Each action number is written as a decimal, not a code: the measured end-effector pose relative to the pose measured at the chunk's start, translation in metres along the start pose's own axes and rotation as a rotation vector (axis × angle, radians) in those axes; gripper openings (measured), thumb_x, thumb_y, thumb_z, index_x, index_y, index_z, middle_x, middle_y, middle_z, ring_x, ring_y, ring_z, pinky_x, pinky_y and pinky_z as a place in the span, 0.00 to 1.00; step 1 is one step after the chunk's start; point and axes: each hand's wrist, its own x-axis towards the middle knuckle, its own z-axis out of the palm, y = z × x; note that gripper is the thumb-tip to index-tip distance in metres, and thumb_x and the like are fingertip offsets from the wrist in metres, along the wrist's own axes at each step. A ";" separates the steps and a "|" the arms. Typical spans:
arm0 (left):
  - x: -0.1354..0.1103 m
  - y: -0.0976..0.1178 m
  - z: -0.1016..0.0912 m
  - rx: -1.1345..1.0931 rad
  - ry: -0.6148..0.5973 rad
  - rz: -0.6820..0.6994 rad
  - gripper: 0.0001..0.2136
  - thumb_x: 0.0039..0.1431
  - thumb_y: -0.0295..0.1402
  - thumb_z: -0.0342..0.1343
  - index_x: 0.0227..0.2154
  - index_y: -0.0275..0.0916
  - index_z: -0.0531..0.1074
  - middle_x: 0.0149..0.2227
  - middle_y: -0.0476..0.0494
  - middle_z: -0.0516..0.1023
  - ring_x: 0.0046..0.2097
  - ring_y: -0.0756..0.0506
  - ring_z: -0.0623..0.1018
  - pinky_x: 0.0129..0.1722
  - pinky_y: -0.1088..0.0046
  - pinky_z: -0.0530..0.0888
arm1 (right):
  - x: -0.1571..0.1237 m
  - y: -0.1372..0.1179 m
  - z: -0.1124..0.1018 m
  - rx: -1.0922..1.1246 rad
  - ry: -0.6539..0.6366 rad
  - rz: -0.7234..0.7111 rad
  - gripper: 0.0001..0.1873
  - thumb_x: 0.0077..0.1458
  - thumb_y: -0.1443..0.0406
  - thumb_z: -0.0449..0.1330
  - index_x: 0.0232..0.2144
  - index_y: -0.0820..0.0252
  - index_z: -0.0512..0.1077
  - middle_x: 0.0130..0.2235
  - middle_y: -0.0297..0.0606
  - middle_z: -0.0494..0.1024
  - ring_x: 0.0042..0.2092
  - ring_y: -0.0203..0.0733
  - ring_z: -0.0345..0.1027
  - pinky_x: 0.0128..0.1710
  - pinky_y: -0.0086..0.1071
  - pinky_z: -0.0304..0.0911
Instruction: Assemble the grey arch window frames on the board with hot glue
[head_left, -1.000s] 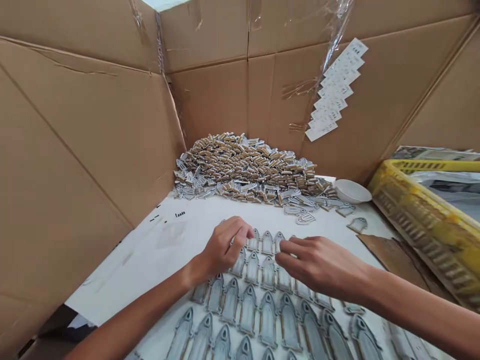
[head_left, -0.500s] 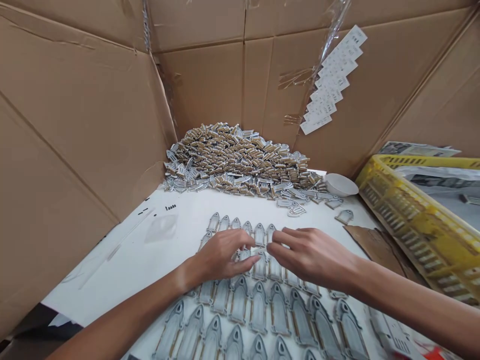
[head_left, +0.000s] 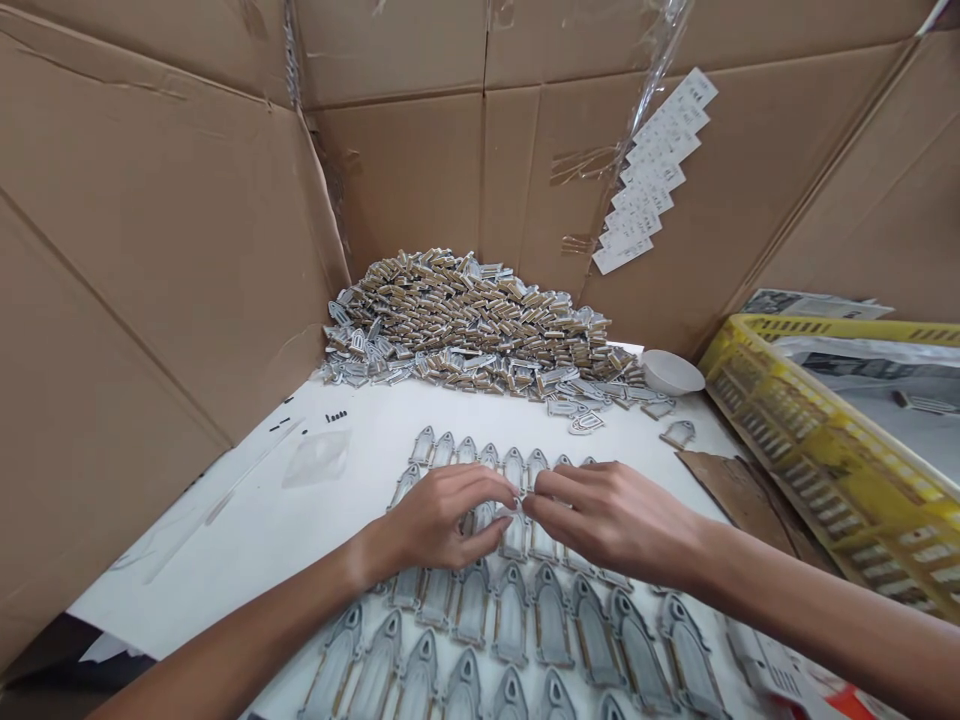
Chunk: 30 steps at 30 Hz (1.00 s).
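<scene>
My left hand [head_left: 448,515] hovers over rows of small grey metal plates with pointed, holed tops [head_left: 511,610], laid flat. Its thumb and forefinger curl around a small whitish bit [head_left: 508,512], too small to name. My right hand [head_left: 600,510] meets it from the right, fingers bent into a pinch at the same spot. Whether its fingertips hold anything is hidden. Beneath and between both hands, more plates [head_left: 513,468] show in part.
A large heap of similar metal plates [head_left: 465,320] lies against the cardboard wall [head_left: 405,170]. To its right are a white bowl [head_left: 673,372] and a yellow crate [head_left: 832,440]. A strip of paper labels [head_left: 652,175] hangs on the cardboard.
My hands have come slightly closer together, with the right fingertips moving left toward the left ones. The camera view has shifted a little; the plates lie as before.
</scene>
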 end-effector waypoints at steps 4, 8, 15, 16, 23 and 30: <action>-0.001 0.000 0.000 -0.033 -0.001 -0.006 0.11 0.65 0.24 0.58 0.47 0.40 0.74 0.46 0.38 0.87 0.47 0.40 0.86 0.49 0.62 0.83 | 0.000 0.000 -0.001 -0.029 0.032 -0.045 0.11 0.73 0.74 0.51 0.43 0.61 0.72 0.33 0.34 0.73 0.30 0.39 0.62 0.25 0.38 0.52; 0.000 0.000 -0.001 -0.051 -0.010 -0.016 0.11 0.64 0.23 0.58 0.47 0.40 0.74 0.44 0.39 0.87 0.44 0.41 0.86 0.47 0.63 0.82 | 0.001 -0.001 -0.002 -0.052 0.028 -0.063 0.10 0.73 0.73 0.52 0.44 0.62 0.73 0.33 0.35 0.73 0.30 0.39 0.63 0.25 0.38 0.53; -0.001 0.000 0.000 -0.085 -0.021 -0.041 0.12 0.64 0.22 0.56 0.48 0.40 0.74 0.42 0.41 0.86 0.42 0.42 0.85 0.44 0.63 0.81 | 0.002 0.000 -0.004 -0.060 0.041 -0.073 0.09 0.72 0.74 0.53 0.45 0.64 0.73 0.33 0.35 0.74 0.30 0.39 0.64 0.25 0.38 0.54; -0.001 -0.001 0.000 -0.092 -0.024 -0.045 0.12 0.64 0.22 0.56 0.48 0.40 0.74 0.42 0.41 0.86 0.42 0.42 0.85 0.45 0.63 0.81 | 0.002 0.000 -0.004 -0.061 0.046 -0.073 0.09 0.72 0.74 0.53 0.45 0.64 0.73 0.33 0.34 0.74 0.30 0.39 0.63 0.25 0.38 0.53; -0.003 -0.003 0.000 -0.131 -0.045 -0.079 0.13 0.64 0.22 0.56 0.49 0.40 0.74 0.43 0.41 0.85 0.44 0.42 0.84 0.47 0.64 0.79 | 0.001 0.000 -0.003 -0.057 0.049 -0.073 0.09 0.71 0.75 0.53 0.46 0.64 0.72 0.33 0.34 0.73 0.30 0.39 0.62 0.25 0.38 0.51; -0.007 -0.004 0.003 -0.155 -0.038 -0.116 0.13 0.63 0.22 0.58 0.48 0.40 0.73 0.43 0.42 0.84 0.44 0.42 0.82 0.46 0.64 0.78 | -0.001 0.001 -0.002 -0.057 0.063 -0.072 0.09 0.71 0.76 0.53 0.45 0.63 0.71 0.33 0.33 0.73 0.29 0.39 0.62 0.25 0.39 0.49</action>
